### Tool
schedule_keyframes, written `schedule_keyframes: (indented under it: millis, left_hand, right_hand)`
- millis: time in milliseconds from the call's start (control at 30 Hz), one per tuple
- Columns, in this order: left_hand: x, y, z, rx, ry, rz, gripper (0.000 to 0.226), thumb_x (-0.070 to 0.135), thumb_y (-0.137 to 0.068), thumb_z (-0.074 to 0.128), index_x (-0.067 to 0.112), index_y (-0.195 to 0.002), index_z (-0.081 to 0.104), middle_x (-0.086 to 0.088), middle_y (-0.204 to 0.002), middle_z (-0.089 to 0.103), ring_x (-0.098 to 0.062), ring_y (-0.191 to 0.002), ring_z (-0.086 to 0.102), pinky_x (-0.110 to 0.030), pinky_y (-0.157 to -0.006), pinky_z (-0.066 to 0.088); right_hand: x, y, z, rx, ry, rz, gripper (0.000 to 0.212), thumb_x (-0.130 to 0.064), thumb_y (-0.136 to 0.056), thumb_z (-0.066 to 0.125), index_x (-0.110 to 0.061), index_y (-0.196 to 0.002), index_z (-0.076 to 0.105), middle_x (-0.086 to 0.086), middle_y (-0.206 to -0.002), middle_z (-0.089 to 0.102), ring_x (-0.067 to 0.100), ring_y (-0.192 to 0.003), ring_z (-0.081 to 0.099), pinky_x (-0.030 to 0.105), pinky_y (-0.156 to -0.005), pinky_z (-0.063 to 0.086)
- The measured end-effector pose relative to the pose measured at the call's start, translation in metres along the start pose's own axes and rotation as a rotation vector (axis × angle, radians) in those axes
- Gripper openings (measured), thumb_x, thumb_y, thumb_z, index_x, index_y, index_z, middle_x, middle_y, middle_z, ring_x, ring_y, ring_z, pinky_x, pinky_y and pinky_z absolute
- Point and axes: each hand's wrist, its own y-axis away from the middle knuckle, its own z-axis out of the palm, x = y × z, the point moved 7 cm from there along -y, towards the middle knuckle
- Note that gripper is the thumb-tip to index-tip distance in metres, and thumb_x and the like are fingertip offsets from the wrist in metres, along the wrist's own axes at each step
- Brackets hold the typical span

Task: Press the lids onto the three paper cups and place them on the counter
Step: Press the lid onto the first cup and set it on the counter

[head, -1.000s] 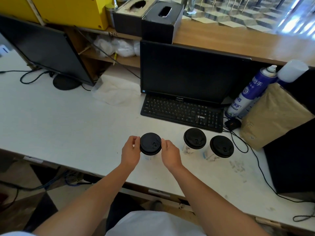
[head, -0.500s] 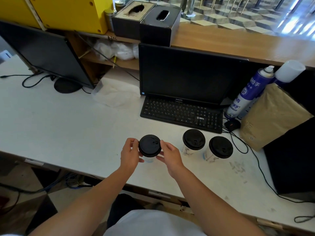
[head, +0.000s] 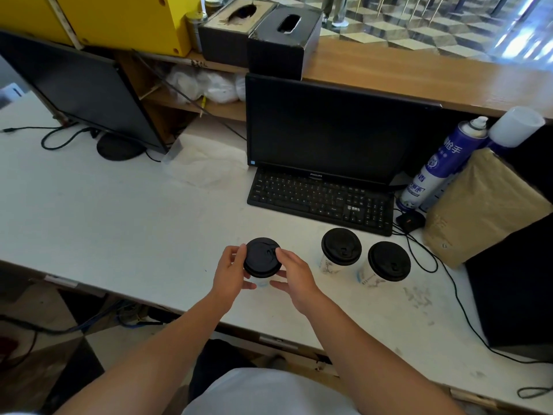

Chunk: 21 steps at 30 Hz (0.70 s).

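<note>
Three white paper cups with black lids stand on the white desk (head: 119, 223). The left cup's lid (head: 261, 256) sits between my hands, and only a sliver of its cup (head: 262, 283) shows below. My left hand (head: 232, 272) grips the lid's left rim. From the right, my right hand (head: 294, 272) has its thumb on the lid's top and its fingers around the cup. The middle lidded cup (head: 339, 250) and the right lidded cup (head: 386, 263) stand untouched to the right.
A black keyboard (head: 320, 199) and monitor (head: 329, 130) lie just behind the cups. A blue spray can (head: 440, 166), a brown paper bag (head: 478, 205) and cables (head: 425, 253) crowd the right side. A raised wooden counter (head: 419, 76) runs along the back, with tissue boxes (head: 284, 37).
My right thumb has moved from the lid's side onto its top, and both hands have closed in tighter around the left cup. The other two cups have stayed put.
</note>
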Motion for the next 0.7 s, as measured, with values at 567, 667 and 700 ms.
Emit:
schedule_keyframes:
  millis: [567, 667, 700]
  left_hand:
    - [-0.001, 0.003, 0.013, 0.004, -0.08, 0.037, 0.037, 0.032, -0.108, 0.03, 0.015, -0.118, 0.062, -0.014, -0.106, 0.067, -0.02, -0.068, 0.058, -0.032, -0.054, 0.057]
    - [0.011, 0.002, 0.009, -0.005, -0.209, 0.179, 0.033, 0.025, -0.108, 0.031, 0.019, -0.129, 0.056, -0.008, -0.11, 0.067, -0.019, -0.069, 0.062, -0.029, -0.052, 0.058]
    - [0.014, 0.002, 0.009, -0.039, -0.242, 0.222, 0.033, 0.023, -0.108, 0.031, 0.023, -0.133, 0.053, -0.004, -0.11, 0.066, -0.018, -0.071, 0.063, -0.028, -0.052, 0.058]
  right_hand:
    - [0.006, 0.002, -0.01, 0.051, 0.224, -0.029, 0.051, -0.051, -0.106, 0.03, -0.021, -0.142, 0.052, 0.001, -0.134, 0.055, 0.025, -0.116, 0.06, 0.038, -0.086, 0.061]
    - [-0.001, 0.003, -0.01, 0.107, 0.298, -0.064, 0.05, -0.047, -0.107, 0.026, -0.018, -0.137, 0.055, 0.006, -0.135, 0.057, 0.029, -0.116, 0.059, 0.039, -0.081, 0.062]
    - [-0.003, 0.002, -0.011, 0.13, 0.309, -0.062, 0.05, -0.047, -0.107, 0.027, -0.018, -0.135, 0.056, 0.007, -0.134, 0.058, 0.029, -0.116, 0.059, 0.04, -0.078, 0.063]
